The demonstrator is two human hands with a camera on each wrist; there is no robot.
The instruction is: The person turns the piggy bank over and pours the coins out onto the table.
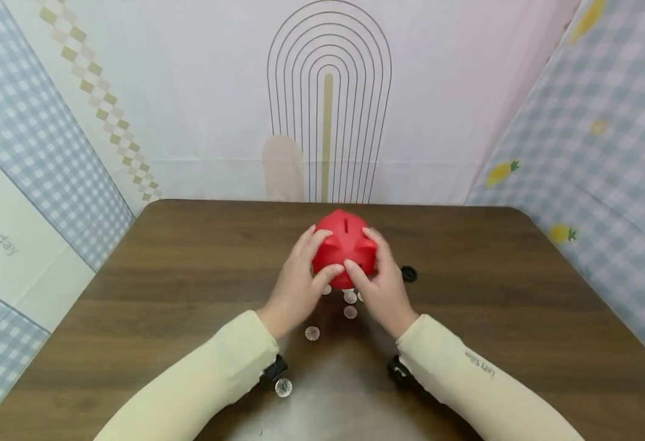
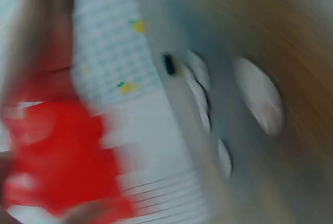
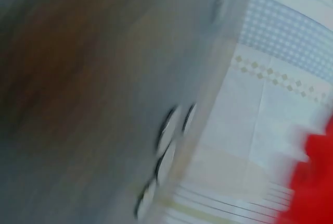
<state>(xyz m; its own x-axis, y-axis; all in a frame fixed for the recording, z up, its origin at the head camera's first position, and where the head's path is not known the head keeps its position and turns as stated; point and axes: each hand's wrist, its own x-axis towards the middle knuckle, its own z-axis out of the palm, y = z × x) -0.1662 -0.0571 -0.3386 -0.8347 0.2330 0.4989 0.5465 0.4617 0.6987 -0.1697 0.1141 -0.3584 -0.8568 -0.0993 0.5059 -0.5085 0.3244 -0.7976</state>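
Note:
Both hands hold a red piggy bank (image 1: pixel 347 236) up over the middle of the table, its coin slot facing up. The left hand (image 1: pixel 291 288) grips its left side and the right hand (image 1: pixel 386 294) its right side, with thumbs close together at the near face. Below and in front of it lie several silver coins (image 1: pixel 312 333), some partly hidden by the hands and the bank. In the left wrist view the piggy bank (image 2: pixel 62 151) is blurred, with coins (image 2: pixel 260 96) on the table beyond. Only an edge of the piggy bank (image 3: pixel 317 177) enters the right wrist view.
A small round black cap (image 1: pixel 408 274) sits just right of the right hand. One coin (image 1: pixel 283 388) lies close to the left wrist's black camera (image 1: pixel 274 369). The brown wooden table (image 1: pixel 493 306) ends at patterned cloth hangings (image 1: pixel 206 92) at the back and sides.

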